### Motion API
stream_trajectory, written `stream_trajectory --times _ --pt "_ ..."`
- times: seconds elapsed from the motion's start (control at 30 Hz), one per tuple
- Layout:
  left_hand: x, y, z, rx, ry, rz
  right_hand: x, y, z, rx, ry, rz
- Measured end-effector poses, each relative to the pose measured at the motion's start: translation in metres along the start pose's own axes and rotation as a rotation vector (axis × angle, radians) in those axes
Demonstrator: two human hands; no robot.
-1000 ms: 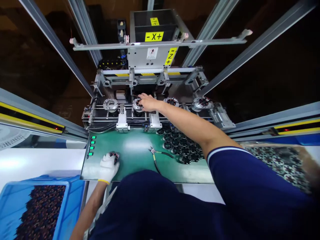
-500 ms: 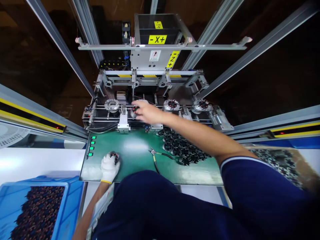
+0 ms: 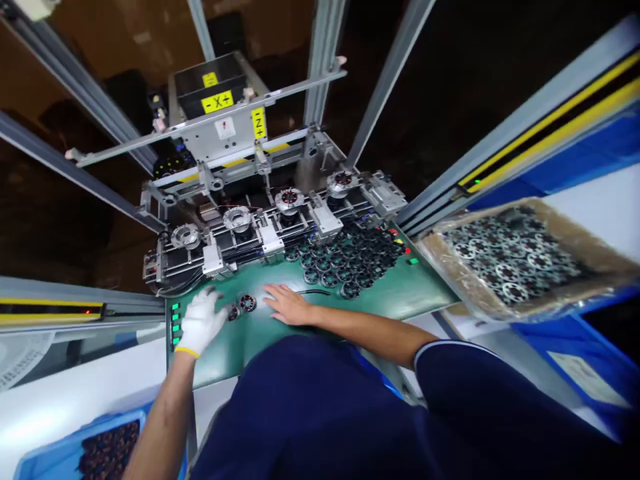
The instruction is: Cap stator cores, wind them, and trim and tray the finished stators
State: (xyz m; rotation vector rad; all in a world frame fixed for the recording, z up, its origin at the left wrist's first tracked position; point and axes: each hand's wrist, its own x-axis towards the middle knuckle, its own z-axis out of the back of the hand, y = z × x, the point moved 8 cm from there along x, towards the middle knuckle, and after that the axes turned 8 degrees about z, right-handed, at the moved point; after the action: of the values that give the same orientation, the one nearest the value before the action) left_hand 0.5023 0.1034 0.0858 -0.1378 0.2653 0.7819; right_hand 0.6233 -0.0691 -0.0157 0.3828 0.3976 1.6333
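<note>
My left hand (image 3: pixel 201 321), in a white glove, hovers over or rests on the left of the green work surface (image 3: pixel 230 360), fingers apart and holding nothing I can see. Just right of it lie two small round motor stators (image 3: pixel 247 303) with dark and copper-coloured windings, side by side. My bare right hand (image 3: pixel 289 305) is spread palm down to their right, fingers stretched out. A black plier handle (image 3: pixel 315 291) shows beyond its knuckles; the hand hides the rest of the pliers.
A machine with several round metal fixtures (image 3: pixel 237 218) spans the back; the two right ones hold stators. Many dark round parts (image 3: pixel 345 257) crowd the surface's right. A carton (image 3: pixel 480 310) of metal rings stands right, a blue bin (image 3: pixel 55 457) lower left. Metal posts flank the sides.
My right hand has drawn back from the fixtures to the surface, over the pliers. My left hand has let go of its stator; two now lie between my hands. The view has turned right.
</note>
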Motion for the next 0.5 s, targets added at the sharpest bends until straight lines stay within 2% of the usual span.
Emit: stream_trajectory --times 0.03,0.1,0.17,0.2,0.27,0.33,0.4,0.5 --pt "0.006 -0.013 0.028 -0.004 -0.05 -0.018 -0.023 -0.008 -0.002 0.009 -0.027 -0.037" --pt "0.024 -0.056 0.083 -0.027 -0.173 -0.091 -0.065 -0.02 -0.009 0.018 -0.078 -0.106" --pt "0.05 -0.115 0.123 0.011 -0.263 -0.227 -0.092 -0.027 -0.017 0.019 -0.125 -0.152" --pt "0.065 -0.146 0.137 0.047 -0.299 -0.286 -0.099 -0.028 -0.021 0.019 -0.145 -0.167" --pt "0.1 -0.199 0.146 0.14 -0.267 -0.32 -0.104 -0.029 -0.027 0.018 -0.18 -0.188" --pt "0.133 -0.242 0.142 0.191 -0.196 -0.328 -0.102 -0.029 -0.03 0.019 -0.208 -0.204" --pt "0.159 -0.274 0.131 0.223 -0.105 -0.339 -0.1 -0.03 -0.032 0.022 -0.231 -0.214" --pt "0.184 -0.305 0.114 0.274 0.009 -0.382 -0.1 -0.035 -0.033 0.033 -0.26 -0.221"
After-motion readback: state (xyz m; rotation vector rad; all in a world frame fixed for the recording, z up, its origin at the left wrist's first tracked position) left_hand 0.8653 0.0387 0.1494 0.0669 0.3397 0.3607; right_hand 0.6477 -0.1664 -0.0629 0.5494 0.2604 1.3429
